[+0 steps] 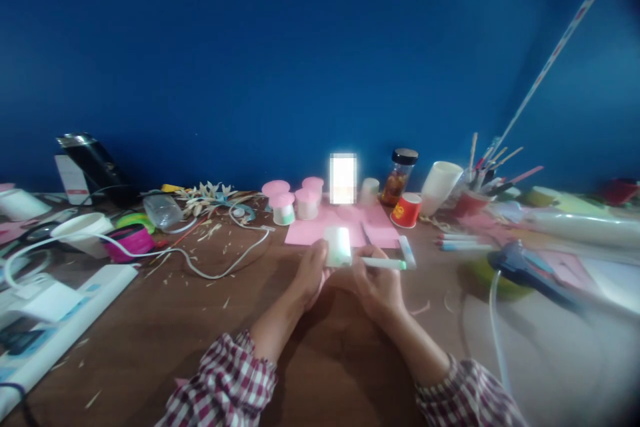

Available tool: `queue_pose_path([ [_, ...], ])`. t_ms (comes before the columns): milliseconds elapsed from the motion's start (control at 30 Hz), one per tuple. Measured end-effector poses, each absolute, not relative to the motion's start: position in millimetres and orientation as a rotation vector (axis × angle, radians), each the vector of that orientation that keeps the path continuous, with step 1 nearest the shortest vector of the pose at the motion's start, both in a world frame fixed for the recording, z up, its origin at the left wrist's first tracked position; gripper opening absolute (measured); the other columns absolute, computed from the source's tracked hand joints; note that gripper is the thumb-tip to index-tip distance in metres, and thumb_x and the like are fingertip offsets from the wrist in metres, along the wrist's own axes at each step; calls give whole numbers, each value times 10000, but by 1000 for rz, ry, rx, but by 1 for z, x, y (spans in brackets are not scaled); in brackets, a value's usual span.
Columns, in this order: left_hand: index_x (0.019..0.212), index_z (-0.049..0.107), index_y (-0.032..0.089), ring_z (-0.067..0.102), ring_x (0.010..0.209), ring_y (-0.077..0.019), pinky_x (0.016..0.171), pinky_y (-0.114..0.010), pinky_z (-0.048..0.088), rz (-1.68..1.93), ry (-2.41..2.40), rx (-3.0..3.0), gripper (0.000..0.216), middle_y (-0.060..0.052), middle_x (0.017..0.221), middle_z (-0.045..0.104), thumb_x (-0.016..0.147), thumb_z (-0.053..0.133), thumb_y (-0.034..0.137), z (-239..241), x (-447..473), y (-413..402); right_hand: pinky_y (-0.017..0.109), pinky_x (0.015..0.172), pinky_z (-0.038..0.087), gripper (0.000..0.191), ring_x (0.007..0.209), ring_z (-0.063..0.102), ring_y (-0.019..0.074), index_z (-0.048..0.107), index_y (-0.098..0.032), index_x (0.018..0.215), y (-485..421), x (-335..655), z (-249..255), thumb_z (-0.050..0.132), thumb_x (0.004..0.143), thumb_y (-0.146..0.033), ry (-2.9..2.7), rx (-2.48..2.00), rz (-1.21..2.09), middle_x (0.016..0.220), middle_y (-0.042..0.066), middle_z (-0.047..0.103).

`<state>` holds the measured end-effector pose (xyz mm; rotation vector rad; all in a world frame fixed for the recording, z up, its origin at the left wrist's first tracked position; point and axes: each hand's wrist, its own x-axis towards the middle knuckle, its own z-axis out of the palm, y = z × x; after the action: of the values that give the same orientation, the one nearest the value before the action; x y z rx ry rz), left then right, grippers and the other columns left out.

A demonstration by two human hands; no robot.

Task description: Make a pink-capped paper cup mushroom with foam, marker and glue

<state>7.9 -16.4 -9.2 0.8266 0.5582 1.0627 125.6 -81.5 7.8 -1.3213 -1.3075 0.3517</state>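
Note:
My left hand (311, 275) is closed around a small white paper cup (338, 244), which has a faint green mark near its lower edge. Just to the right, my right hand (380, 285) grips a white marker with green ends (384, 263), its tip side pointing toward the cup. Whether the tip touches the cup I cannot tell. Behind both hands lies a pink paper sheet (320, 230), with a white block-like piece (407, 251) by its right corner. Small white cups topped with pink discs (281, 200) stand at the sheet's left.
A bright blurred panel (343, 178) stands behind the sheet. To its right are a dark-lidded jar (399, 177), a red cup (406, 209) and a glue gun (535, 280). A white cable (200, 270) and a power strip (75, 320) lie on the left, among wood shavings.

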Motion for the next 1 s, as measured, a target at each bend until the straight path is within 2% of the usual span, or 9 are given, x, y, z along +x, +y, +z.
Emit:
queue_pose_path([
  [200,878,600,159,558,764,-136,773,-303,469,1066,593,821,311,-20,805,590,810,605,463,-12,8,-16,199,487,377,76,518,466,99,561,-180,748,-82,126,9,535,809,-217,-1386,-1323,372,609,-28,535],
  [400,885,607,159,545,741,-135,794,-310,456,1047,567,842,296,-10,763,575,814,603,446,-10,8,-16,199,501,391,61,526,478,100,581,-181,818,-81,127,7,538,811,-224,-1333,-1326,363,639,-28,561],
  [600,882,599,164,557,762,-139,802,-319,456,1055,598,840,330,-25,822,601,798,609,484,-11,8,-16,201,491,375,79,514,462,99,553,-181,741,-82,126,9,533,810,-214,-1382,-1316,354,600,-33,527],
  [767,882,596,174,554,763,-131,777,-295,458,1056,562,857,286,-18,823,596,812,606,450,-14,7,-15,204,496,395,81,526,490,106,570,-180,789,-81,126,8,530,831,-238,-1292,-1334,332,636,-21,566],
  [1000,852,589,172,551,782,-128,802,-304,460,1060,586,860,288,-21,849,594,821,593,458,-13,6,-16,208,506,396,93,529,493,107,569,-181,742,-82,127,9,532,818,-221,-1365,-1338,334,622,-21,564],
])
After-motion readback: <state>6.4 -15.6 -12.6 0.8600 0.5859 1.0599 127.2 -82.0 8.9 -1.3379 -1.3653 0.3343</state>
